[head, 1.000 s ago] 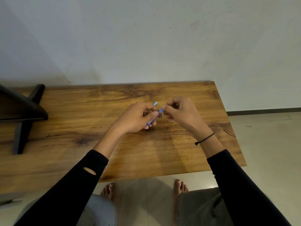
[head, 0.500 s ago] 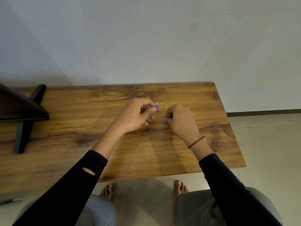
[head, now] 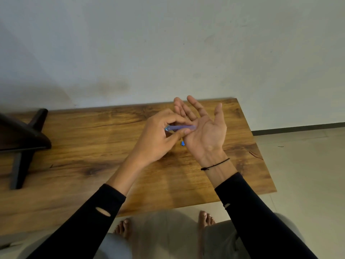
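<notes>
My left hand [head: 158, 135] pinches a thin blue pen [head: 180, 127] and holds it level above the wooden table [head: 93, 165]. The pen's right end touches the palm of my right hand [head: 203, 129], which is turned palm up with its fingers spread straight. A small blue cap [head: 182, 143] lies on the table just under the two hands, partly hidden by my right hand.
A dark stand with angled legs [head: 22, 139] sits at the table's left end. A pale wall rises right behind the table. Tiled floor [head: 302, 174] lies to the right, and my bare feet [head: 205, 219] are below the table's near edge.
My right hand set the blue cap down on the table, then lifted and turned palm up. My left hand swung the pen level so its end meets the right palm.
</notes>
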`<state>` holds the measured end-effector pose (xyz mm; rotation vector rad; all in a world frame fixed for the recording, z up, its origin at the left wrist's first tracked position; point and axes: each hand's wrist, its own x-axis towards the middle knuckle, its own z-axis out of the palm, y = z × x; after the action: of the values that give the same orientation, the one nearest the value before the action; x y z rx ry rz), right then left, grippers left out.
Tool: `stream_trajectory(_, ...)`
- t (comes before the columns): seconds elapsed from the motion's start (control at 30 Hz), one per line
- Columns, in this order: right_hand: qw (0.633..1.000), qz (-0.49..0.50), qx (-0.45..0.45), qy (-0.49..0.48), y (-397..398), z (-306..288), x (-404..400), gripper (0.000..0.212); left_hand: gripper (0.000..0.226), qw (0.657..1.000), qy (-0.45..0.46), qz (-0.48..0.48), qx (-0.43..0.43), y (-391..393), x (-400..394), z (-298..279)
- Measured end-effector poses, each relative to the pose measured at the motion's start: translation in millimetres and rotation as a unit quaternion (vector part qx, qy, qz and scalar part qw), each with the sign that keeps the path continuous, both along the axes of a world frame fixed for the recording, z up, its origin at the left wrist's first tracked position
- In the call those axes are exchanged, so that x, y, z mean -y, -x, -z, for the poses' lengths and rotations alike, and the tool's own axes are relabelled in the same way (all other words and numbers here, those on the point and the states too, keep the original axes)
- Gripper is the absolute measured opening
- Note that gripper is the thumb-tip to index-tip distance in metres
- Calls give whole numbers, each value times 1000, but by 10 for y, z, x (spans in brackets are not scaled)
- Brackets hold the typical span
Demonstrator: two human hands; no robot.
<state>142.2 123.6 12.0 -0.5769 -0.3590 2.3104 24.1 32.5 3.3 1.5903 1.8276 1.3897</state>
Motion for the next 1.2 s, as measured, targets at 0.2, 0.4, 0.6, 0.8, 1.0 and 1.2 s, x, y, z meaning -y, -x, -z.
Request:
stream_trajectory(0.2,1000,16,-7,0,2,-77,6,92,22,999,4,4,-36,-10,6,-170)
stream_trajectory(0.4,1000,17,-2,7,-25,-103,-28,96,28,999,23,28,-37,-47,-39,-264)
stream_trajectory(0.6,1000,18,0,2,-30,-61,-50,98,28,997,25,39,-54,-58,-29,-317)
stream_trajectory(0.8,1000,18,-3,4,-52,-42,-73,100,30,995,26,45,-88,-93,-30,-346)
stream_trajectory(1.0,999,36,-10,8,-53,-55,-97,101,23,993,24,27,-115,-61,3,-374)
stream_trajectory(1.2,997,65,-43,7,-100,-50,-224,98,20,994,30,-14,-108,5,61,-295)
